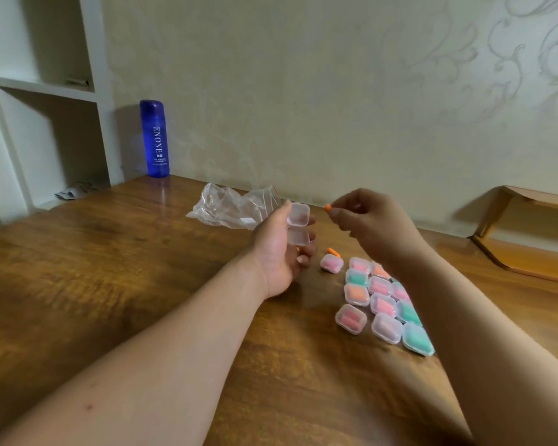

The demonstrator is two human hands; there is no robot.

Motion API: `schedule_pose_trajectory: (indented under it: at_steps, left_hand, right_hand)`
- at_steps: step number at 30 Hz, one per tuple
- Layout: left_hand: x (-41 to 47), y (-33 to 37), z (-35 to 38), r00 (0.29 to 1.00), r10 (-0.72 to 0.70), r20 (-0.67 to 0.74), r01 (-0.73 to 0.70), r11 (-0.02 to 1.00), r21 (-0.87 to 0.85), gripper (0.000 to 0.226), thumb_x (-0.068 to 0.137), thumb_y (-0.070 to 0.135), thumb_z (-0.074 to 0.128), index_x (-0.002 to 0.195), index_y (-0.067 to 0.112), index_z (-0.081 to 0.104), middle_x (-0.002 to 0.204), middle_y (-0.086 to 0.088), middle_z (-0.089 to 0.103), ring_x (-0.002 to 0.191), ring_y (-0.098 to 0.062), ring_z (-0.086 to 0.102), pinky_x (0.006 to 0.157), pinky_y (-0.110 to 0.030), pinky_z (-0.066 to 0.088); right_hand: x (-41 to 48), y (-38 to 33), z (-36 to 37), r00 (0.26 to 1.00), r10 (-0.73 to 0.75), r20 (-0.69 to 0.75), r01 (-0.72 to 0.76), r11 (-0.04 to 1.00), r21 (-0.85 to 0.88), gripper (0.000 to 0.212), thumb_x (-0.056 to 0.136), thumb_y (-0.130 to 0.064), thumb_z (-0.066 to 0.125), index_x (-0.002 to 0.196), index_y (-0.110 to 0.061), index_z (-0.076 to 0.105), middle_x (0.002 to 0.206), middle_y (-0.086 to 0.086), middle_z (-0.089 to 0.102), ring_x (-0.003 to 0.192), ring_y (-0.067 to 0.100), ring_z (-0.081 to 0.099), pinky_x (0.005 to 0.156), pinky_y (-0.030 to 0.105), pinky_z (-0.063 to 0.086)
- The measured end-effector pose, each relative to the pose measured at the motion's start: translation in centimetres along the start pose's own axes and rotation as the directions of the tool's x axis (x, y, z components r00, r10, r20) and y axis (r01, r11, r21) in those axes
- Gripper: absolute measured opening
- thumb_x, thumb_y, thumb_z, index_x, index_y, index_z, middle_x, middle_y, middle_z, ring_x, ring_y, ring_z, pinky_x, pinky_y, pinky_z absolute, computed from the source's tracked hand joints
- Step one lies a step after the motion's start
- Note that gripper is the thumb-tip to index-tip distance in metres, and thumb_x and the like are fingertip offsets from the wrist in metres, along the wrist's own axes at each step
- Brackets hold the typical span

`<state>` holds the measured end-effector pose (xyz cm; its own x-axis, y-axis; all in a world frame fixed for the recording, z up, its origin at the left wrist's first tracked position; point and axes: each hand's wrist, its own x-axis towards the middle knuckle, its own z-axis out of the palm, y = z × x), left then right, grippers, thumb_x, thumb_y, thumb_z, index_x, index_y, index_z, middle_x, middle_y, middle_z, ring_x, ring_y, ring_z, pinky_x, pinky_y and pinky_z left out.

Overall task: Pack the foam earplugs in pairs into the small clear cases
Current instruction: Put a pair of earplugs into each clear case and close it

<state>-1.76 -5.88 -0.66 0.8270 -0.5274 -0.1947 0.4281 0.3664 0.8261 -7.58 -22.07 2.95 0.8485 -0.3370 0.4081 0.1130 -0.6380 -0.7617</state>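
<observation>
On the wooden table (110, 284), right hand (368, 220) fingertips pinch an orange earplug (328, 207) just beside the open case (298, 223), which the left hand (277, 252) grips. A second earplug (333, 252) lies below near the filled cases (380, 286). A bag (226, 204) is behind and a bottle (154, 140) stands by the wall.

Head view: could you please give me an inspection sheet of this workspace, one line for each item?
Surface: wooden table, brown, glossy.
Job's things: open clear case held in the air; one orange earplug pinched; another loose earplug on the table; closed filled cases grouped at right, holding pink, orange and green plugs.
Clutter: crumpled plastic bag; blue bottle upright by the wall.
Grippers: left hand holds the open clear case; right hand pinches the orange earplug beside it.
Cables: nothing seen.
Surroundings: patterned wall; white shelf at left.
</observation>
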Motion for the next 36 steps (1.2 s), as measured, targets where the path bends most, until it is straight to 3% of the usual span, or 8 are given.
schedule_pose_trajectory:
  at_steps: [4, 10, 13, 19, 23, 25, 31, 36]
  left_hand:
    - [-0.3, -0.6, 0.4, 0.999, -0.010, 0.048, 0.010, 1.000, 0.001, 0.042, 0.108, 0.058, 0.044, 0.115, 0.021, 0.065, 0.074, -0.001, 0.058, 0.057, -0.015, 0.049, 0.044, -0.024, 0.034]
    - [-1.0, -1.0, 0.7, 0.995, 0.011, 0.101, -0.017, 0.998, 0.052, 0.052, 0.111, 0.058, 0.036, 0.117, 0.018, 0.068, 0.060, 0.003, 0.061, 0.056, -0.014, 0.048, 0.051, -0.028, 0.037]
    - [-0.9, -1.0, 0.6, 0.995, 0.022, 0.093, -0.026, 0.999, 0.045, 0.052, 0.111, 0.058, 0.038, 0.122, 0.017, 0.068, 0.064, 0.001, 0.062, 0.055, -0.015, 0.051, 0.052, -0.029, 0.038]
    - [-0.9, -1.0, 0.6, 0.996, 0.022, 0.088, -0.026, 0.999, 0.044, 0.051, 0.110, 0.058, 0.038, 0.119, 0.018, 0.067, 0.069, 0.000, 0.062, 0.055, -0.015, 0.053, 0.053, -0.029, 0.038]
    - [-0.4, -0.5, 0.3, 1.000, 0.026, 0.017, -0.026, 1.000, -0.004, 0.050, 0.109, 0.057, 0.042, 0.107, 0.015, 0.068, 0.071, -0.004, 0.057, 0.055, -0.015, 0.047, 0.048, -0.025, 0.035]
    - [-0.4, -0.3, 0.2, 1.000, 0.027, -0.005, -0.027, 0.999, -0.020, 0.049, 0.108, 0.055, 0.043, 0.104, 0.014, 0.070, 0.071, -0.004, 0.058, 0.055, -0.016, 0.047, 0.049, -0.024, 0.034]
    - [-0.8, -0.3, 0.3, 1.000, 0.015, -0.014, -0.016, 1.000, -0.021, 0.050, 0.108, 0.055, 0.045, 0.106, 0.014, 0.073, 0.073, -0.005, 0.060, 0.057, -0.016, 0.050, 0.053, -0.026, 0.036]
    - [-0.9, -0.2, 0.2, 1.000, 0.016, -0.016, -0.017, 0.999, -0.029, 0.049, 0.108, 0.054, 0.046, 0.107, 0.013, 0.073, 0.073, -0.004, 0.060, 0.057, -0.015, 0.050, 0.054, -0.026, 0.034]
  right_hand:
    - [-2.6, -2.0, 1.3, 0.985, -0.161, 0.056, 0.168, 0.975, -0.148, 0.003, 0.094, -0.025, 0.078, 0.097, -0.026, 0.078, 0.084, -0.012, 0.077, 0.078, -0.001, 0.070, 0.071, 0.021, 0.054]
    - [-3.6, -1.4, 2.3, 0.976, -0.194, 0.099, 0.216, 0.917, -0.334, 0.008, 0.092, -0.027, 0.074, 0.098, -0.030, 0.078, 0.095, -0.011, 0.064, 0.087, 0.006, 0.063, 0.071, 0.024, 0.047]
    - [-3.6, -1.2, 2.3, 0.973, -0.209, 0.102, 0.232, 0.909, -0.346, 0.009, 0.091, -0.026, 0.073, 0.096, -0.032, 0.078, 0.098, -0.010, 0.061, 0.091, 0.008, 0.060, 0.072, 0.026, 0.045]
    - [-3.6, -1.4, 2.0, 0.975, -0.182, 0.127, 0.214, 0.921, -0.325, 0.013, 0.093, -0.037, 0.074, 0.103, -0.033, 0.081, 0.100, -0.010, 0.062, 0.093, 0.007, 0.061, 0.078, 0.027, 0.051]
    - [-2.0, -0.2, -0.1, 0.996, -0.059, -0.060, 0.048, 0.985, -0.167, 0.016, 0.100, -0.027, 0.067, 0.104, -0.023, 0.081, 0.093, -0.010, 0.076, 0.086, 0.009, 0.069, 0.078, 0.032, 0.053]
    - [-0.9, 1.4, -0.9, 0.995, 0.024, -0.099, -0.045, 0.975, -0.219, 0.015, 0.101, -0.025, 0.066, 0.105, -0.021, 0.080, 0.093, -0.006, 0.077, 0.085, 0.015, 0.068, 0.074, 0.031, 0.048]
    - [1.7, 4.1, 0.1, 0.968, 0.141, 0.206, 0.012, 0.799, -0.602, 0.026, 0.101, -0.022, 0.063, 0.121, -0.025, 0.078, 0.121, -0.005, 0.075, 0.102, 0.016, 0.068, 0.088, 0.033, 0.055]
    - [4.3, 4.2, 1.6, 0.922, 0.230, 0.311, 0.076, 0.682, -0.728, 0.026, 0.098, -0.033, 0.070, 0.119, -0.024, 0.082, 0.114, -0.003, 0.078, 0.097, 0.019, 0.069, 0.083, 0.032, 0.055]
